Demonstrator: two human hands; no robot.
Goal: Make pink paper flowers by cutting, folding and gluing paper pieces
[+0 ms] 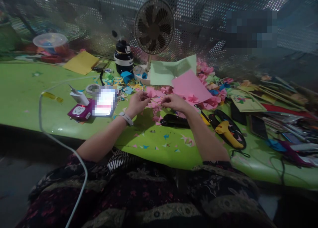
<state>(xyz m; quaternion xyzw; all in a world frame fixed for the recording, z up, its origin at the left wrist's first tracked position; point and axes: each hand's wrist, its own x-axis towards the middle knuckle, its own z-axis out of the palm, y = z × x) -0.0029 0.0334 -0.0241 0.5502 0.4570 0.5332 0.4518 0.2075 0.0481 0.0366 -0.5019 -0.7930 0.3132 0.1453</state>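
Note:
My left hand [138, 104], a white band on its wrist, is closed with thumb and fingers together over small pink paper pieces [156, 105]. A folded pink paper shape [150, 91] lies right at its fingertips. Opposite it, my right hand [175, 103] is also pinched shut above the same heap. Whatever either hand grips is too small or hidden to make out. Below the right wrist lies a black stapler [175, 120], partly covered by the forearm. A pink sheet [190, 85] and a pale green sheet [161, 70] lie behind the hands.
To the left are a lit phone [104, 101], a purple power block [79, 113] and a white cable [40, 109]. A bottle [124, 59] and fan [154, 27] stand behind. Rightward lie a yellow glue gun [227, 132], pink paper flowers [216, 99] and stacked papers [244, 101].

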